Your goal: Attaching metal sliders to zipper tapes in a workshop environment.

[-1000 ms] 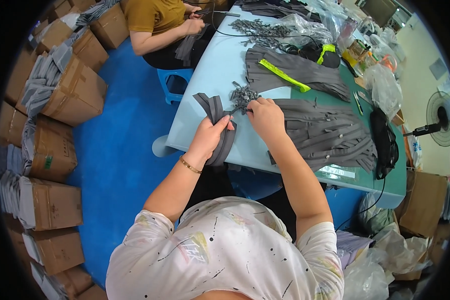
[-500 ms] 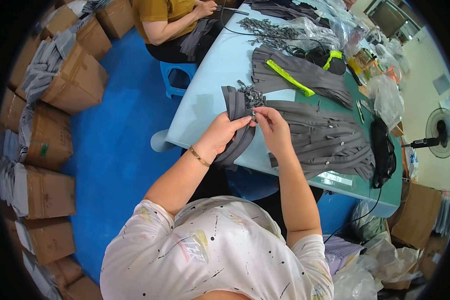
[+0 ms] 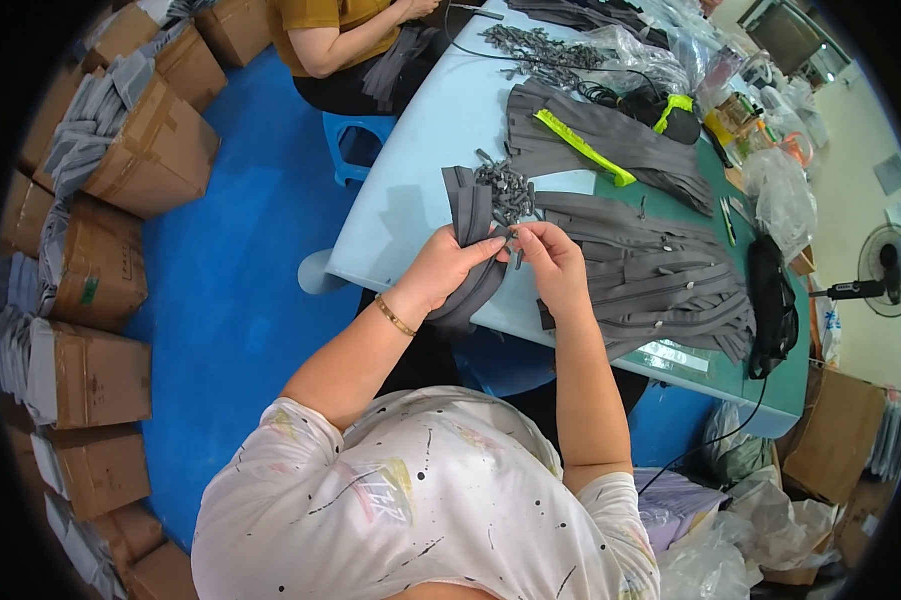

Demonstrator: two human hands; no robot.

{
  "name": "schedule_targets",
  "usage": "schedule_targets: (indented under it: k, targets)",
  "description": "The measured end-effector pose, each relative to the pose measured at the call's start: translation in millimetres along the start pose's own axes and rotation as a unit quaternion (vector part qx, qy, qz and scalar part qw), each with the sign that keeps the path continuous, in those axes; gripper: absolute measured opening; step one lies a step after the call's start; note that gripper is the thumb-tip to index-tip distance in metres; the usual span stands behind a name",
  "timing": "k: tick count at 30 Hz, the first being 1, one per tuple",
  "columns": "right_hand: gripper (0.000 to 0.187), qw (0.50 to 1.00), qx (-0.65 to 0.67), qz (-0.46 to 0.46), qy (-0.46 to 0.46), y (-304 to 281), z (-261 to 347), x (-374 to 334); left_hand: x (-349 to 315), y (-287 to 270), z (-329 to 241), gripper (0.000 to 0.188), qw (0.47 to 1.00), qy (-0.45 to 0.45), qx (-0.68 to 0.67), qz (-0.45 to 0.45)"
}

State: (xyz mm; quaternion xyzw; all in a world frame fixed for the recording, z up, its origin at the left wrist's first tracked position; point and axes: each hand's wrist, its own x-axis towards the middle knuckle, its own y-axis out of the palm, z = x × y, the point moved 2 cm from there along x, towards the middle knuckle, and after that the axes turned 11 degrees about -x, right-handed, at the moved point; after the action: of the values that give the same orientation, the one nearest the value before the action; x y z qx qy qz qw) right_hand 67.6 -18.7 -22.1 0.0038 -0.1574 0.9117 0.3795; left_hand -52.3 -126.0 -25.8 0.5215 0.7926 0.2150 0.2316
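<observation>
At the near left edge of the pale blue table (image 3: 382, 228), head view: both hands at work, close together. Left hand (image 3: 442, 268) closed around a bundle of grey zipper strips (image 3: 470, 203), thumb laid along the top. Upper ends of the strips point away over the tabletop; lower lengths curve down at the table edge, beneath the hand. Right hand (image 3: 554, 262) just beside it, thumb and forefinger pinched on a small dark piece (image 3: 517, 258) at the left thumb's tip; piece too small to make out fully. Other right fingers curled; whether they hold anything, cannot tell.

Just beyond the hands, a heap of small dark grey zipper sliders (image 3: 507, 192), close to the strips' upper ends. Right of the right hand, a spread of grey zippers (image 3: 660, 280) lying across the table. Farther back, a second grey bundle (image 3: 620, 150), bright yellow strip (image 3: 582, 147) across it. Beyond the table's left side, a seated co-worker (image 3: 345, 45) on a blue stool (image 3: 345, 130). Far left, cardboard boxes (image 3: 160, 150) line the blue floor (image 3: 210, 290).
</observation>
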Motion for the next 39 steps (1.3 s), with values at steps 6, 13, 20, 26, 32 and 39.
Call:
schedule_targets:
  k: [6, 13, 20, 26, 32, 39]
  targets:
    - [0.020, 0.995, 0.060, 0.074, 0.007, 2.0, -1.3, -0.6, 0.0, -2.9, 1.0, 0.015, 1.000, -0.008, 0.006, 0.001]
    - [0.025, 0.995, 0.051, 0.083, 0.012, 0.2, 2.8, -0.7, -2.8, 0.5, -1.3, 0.012, 1.000, -0.017, 0.000, -0.007]
    - [0.026, 0.992, 0.055, 0.106, 0.035, -2.9, 1.7, -2.0, -2.0, -3.4, -0.2, 0.015, 1.000, -0.019, 0.014, 0.005]
    - [0.025, 0.993, 0.043, 0.105, 0.031, -5.2, 1.4, -3.0, -4.0, -0.4, -2.4, 0.013, 0.999, -0.022, 0.040, -0.008]
    - [0.024, 0.993, 0.039, 0.114, 0.006, -5.5, 1.6, -4.6, -3.1, -1.8, -3.0, 0.014, 0.998, -0.031, 0.046, -0.010]
    - [0.023, 0.994, -0.004, 0.103, -0.038, -3.6, -1.8, -4.2, -2.8, -1.8, -2.2, 0.013, 0.999, -0.032, 0.043, -0.005]
